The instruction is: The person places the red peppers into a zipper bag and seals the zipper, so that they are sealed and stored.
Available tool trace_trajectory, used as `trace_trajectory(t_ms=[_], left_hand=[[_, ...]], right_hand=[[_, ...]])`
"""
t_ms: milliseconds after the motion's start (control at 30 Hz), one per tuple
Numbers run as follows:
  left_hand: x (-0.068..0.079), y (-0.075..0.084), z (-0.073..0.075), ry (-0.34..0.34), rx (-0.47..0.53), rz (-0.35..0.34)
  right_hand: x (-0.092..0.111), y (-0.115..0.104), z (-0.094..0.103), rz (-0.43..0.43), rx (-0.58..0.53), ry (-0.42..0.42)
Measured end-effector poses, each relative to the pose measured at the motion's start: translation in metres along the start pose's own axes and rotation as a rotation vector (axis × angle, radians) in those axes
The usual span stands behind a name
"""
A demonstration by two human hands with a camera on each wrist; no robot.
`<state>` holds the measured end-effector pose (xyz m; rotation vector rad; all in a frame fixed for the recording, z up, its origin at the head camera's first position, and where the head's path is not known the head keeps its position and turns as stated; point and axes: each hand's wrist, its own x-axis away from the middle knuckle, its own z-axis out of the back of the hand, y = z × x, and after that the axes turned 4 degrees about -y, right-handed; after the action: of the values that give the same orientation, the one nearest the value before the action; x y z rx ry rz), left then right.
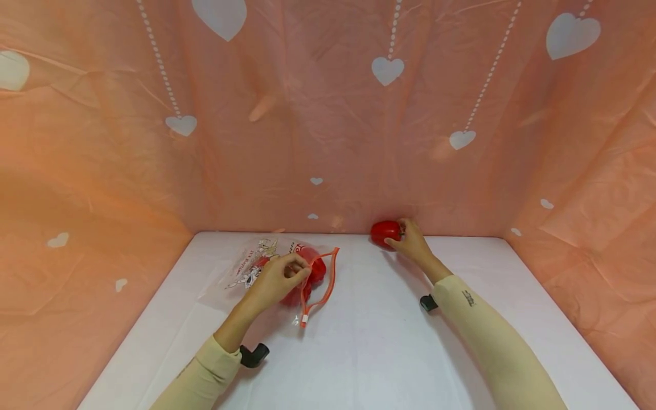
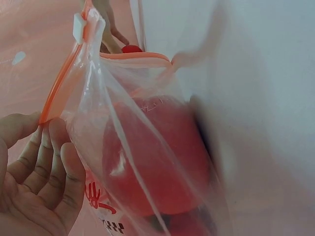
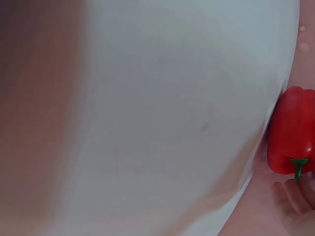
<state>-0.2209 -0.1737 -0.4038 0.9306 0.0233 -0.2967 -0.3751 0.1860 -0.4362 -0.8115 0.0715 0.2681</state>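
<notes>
My left hand [image 1: 279, 279] pinches the orange zip edge of a clear printed zip bag [image 1: 236, 270] between thumb and fingers. The bag's mouth gapes to the right, with a white slider [image 2: 78, 28] on the zip. Inside lie red bell peppers [image 2: 152, 157], seen through the plastic. By the table's back edge, my right hand [image 1: 414, 245] is at the stem end of another red bell pepper [image 1: 385, 234]. Its thumb and fingers spread to either side of the green stem [image 3: 298, 167]. In the right wrist view, the fingertips stand right by the pepper's stem end.
A white cloth covers the table [image 1: 359, 341]. Behind it and at both sides hangs an orange curtain [image 1: 328, 142] with white hearts. Black wrist devices [image 1: 254, 356] show below both sleeves.
</notes>
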Motion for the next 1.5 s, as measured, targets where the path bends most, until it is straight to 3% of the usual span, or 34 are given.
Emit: trace_trajectory(t_ms=[333, 800, 1033, 1500], left_hand=[[-0.001, 0.000, 0.000, -0.008, 0.012, -0.017], [-0.001, 0.001, 0.000, -0.004, -0.006, -0.033], [-0.001, 0.000, 0.000, -0.002, -0.018, -0.015], [0.000, -0.001, -0.002, -0.008, -0.023, -0.014]], right_hand=[[-0.005, 0.001, -0.001, -0.061, -0.003, -0.067], [-0.004, -0.006, 0.001, -0.086, 0.093, -0.098], [0.001, -0.009, 0.003, -0.099, 0.035, -0.109], [0.017, -0.015, 0.001, 0.040, -0.040, -0.076]])
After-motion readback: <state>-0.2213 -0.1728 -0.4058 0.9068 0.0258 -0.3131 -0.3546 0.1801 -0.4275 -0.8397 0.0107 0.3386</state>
